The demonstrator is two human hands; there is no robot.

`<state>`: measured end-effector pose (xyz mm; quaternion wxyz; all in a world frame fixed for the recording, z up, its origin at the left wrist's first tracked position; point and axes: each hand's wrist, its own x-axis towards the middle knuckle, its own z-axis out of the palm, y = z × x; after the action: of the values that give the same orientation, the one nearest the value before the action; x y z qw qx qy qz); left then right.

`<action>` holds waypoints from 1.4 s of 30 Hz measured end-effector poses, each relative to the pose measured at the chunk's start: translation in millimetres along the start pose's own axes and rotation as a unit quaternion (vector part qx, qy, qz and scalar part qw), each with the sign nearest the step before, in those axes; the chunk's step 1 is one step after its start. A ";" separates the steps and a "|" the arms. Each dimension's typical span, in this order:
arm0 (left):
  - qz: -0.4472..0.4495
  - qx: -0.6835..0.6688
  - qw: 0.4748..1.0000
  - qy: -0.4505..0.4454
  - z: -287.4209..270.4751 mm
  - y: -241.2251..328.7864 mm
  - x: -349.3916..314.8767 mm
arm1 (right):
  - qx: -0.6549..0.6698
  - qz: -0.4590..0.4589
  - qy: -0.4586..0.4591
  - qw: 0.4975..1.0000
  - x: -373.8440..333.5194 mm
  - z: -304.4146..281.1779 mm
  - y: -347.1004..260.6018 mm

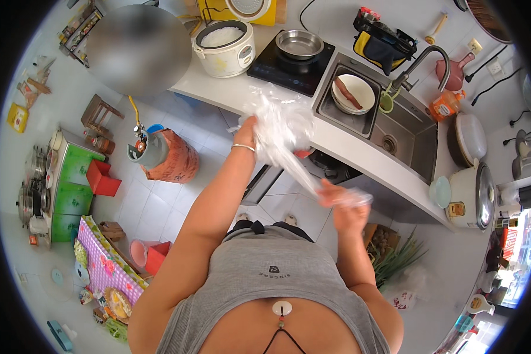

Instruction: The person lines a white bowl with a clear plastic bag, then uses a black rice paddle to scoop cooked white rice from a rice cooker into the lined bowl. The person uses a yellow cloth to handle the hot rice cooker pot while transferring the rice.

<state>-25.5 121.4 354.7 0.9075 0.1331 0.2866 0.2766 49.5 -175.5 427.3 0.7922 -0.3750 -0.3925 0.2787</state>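
A clear, crumpled plastic bag hangs in front of the counter edge, stretched between my two hands. My left hand, a bangle on its wrist, is closed on the bag's bunched upper part; most of its fingers are hidden behind the plastic. Lower and to the right, my right hand grips the twisted end of the bag, slightly blurred. Beyond the bag, a rice cooker stands open with white rice inside. Right of it a shallow steel pan rests on a black induction cooktop.
In the sink's left basin sits a white bowl holding a long reddish-brown piece of food. A gas cylinder in an orange cover stands on the floor at left. Green leafy stalks lie at lower right. A lidded white pot stands at the counter's right end.
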 end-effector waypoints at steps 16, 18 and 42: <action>0.156 0.134 0.978 0.039 19.4 -29.9 -37.6 | -0.518 0.014 0.164 0.839 87.6 22.2 23.5; 0.134 0.137 0.981 0.035 29.4 -34.1 -46.7 | -0.520 0.012 0.136 0.843 91.8 27.6 33.6; 0.172 0.096 0.964 0.179 -57.4 9.5 -28.3 | -0.682 0.386 0.059 0.618 -30.0 -142.9 -19.6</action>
<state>-82.9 117.6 325.3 0.7628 0.2149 0.4426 0.4196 155.0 -262.3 372.2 0.1498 -0.9402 -0.2412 0.1881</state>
